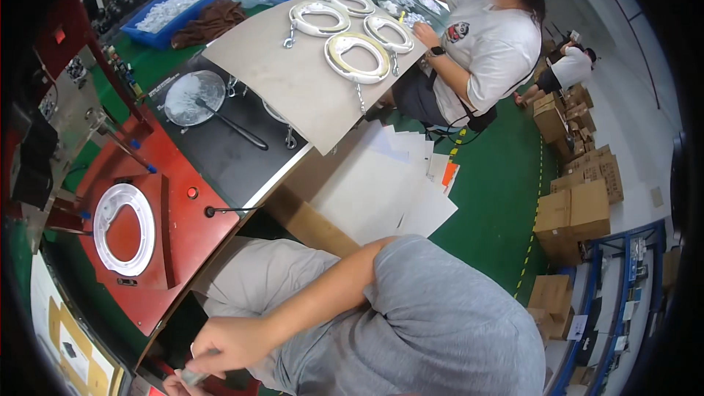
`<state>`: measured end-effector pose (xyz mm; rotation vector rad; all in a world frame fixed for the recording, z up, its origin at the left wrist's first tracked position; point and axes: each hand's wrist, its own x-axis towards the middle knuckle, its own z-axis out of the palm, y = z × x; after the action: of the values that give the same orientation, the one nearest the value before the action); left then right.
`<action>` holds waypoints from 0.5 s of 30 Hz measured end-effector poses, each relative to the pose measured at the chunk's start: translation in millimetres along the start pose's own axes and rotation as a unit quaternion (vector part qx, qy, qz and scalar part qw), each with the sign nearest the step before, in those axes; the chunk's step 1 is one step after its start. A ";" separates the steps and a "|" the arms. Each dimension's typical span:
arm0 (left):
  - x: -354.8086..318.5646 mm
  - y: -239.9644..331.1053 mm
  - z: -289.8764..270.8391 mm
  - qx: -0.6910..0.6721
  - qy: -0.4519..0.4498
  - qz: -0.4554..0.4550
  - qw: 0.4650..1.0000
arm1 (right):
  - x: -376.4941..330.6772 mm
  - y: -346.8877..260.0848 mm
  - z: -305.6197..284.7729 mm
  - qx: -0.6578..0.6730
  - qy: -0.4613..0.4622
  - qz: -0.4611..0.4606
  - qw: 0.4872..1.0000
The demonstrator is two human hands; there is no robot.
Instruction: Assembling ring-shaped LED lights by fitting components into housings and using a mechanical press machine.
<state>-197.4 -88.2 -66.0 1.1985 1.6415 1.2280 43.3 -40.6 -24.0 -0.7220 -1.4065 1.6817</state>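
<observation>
My right hand (229,345) is low at the left of the view, its fingers bent inward and pinching a small greyish piece (193,376). Just below it, the fingertips of my left hand (177,386) meet the same piece, and the rest of that hand is cut off by the lower edge. What exactly the piece is cannot be made out. Above my hands, a white plastic ring (146,233) lies flat in a red fixture on a red machine bed (192,238).
A dish of white paste (183,106) with a black-handled spatula (242,132) sits on the dark bench. Several white rings (357,66) lie on a grey board (271,59). A co-worker (491,51) sits beyond it. Blue trays (158,29) hold white parts. Cartons (572,209) stand right.
</observation>
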 end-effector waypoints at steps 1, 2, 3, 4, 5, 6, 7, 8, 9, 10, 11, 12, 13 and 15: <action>2.0 8.2 3.9 0.073 0.016 0.079 0.994 | 2.6 -6.5 -6.2 0.030 0.005 0.029 0.999; 3.5 8.4 2.7 0.028 -0.009 0.054 0.998 | 4.3 -10.6 -9.8 0.061 0.009 0.057 0.997; 6.0 8.1 0.4 -0.016 -0.033 0.030 0.999 | 8.6 -4.2 -12.6 0.108 0.007 0.055 0.993; 6.1 10.6 -4.3 -0.124 -0.111 0.043 0.985 | 13.7 -5.8 -13.6 0.162 -0.001 0.063 0.985; 4.0 9.1 -0.5 -0.172 -0.105 0.042 0.979 | 18.9 -7.1 -16.3 0.217 -0.010 0.071 0.974; 1.1 8.3 3.8 -0.217 -0.096 0.041 0.971 | 21.3 -8.6 -21.1 0.248 -0.012 0.105 0.963; 3.2 0.0 -10.4 -0.189 -0.119 0.061 0.973 | 24.3 -10.0 -23.3 0.268 0.008 0.125 0.955; 0.0 1.5 -5.8 -0.189 -0.104 0.080 0.973 | 28.6 -9.0 -23.9 0.290 0.020 0.150 0.945; -4.7 20.0 19.2 -0.203 -0.063 0.091 0.973 | 28.0 -4.7 -28.5 0.307 0.046 0.118 0.943; -3.9 21.1 12.2 -0.200 -0.095 0.098 0.970 | 24.2 -21.7 -41.5 0.276 0.023 0.126 0.953; -4.3 23.5 15.8 -0.186 -0.077 0.099 0.974 | 22.5 -25.8 -41.7 0.305 0.049 0.124 0.943; -0.8 26.6 20.7 -0.151 -0.079 0.129 0.977 | 16.7 -34.4 -48.7 0.276 0.069 0.152 0.946; 1.0 31.9 24.5 -0.093 -0.062 0.127 0.986 | 11.0 -43.8 -56.5 0.226 0.082 0.133 0.961; 11.0 58.0 33.5 -0.061 -0.111 0.210 0.969 | 3.0 -56.5 -62.6 0.187 0.082 0.127 0.971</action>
<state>-155.4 -63.0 -19.1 1.5945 1.1649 1.3658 106.4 -3.1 17.7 -0.8252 -0.8741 1.9622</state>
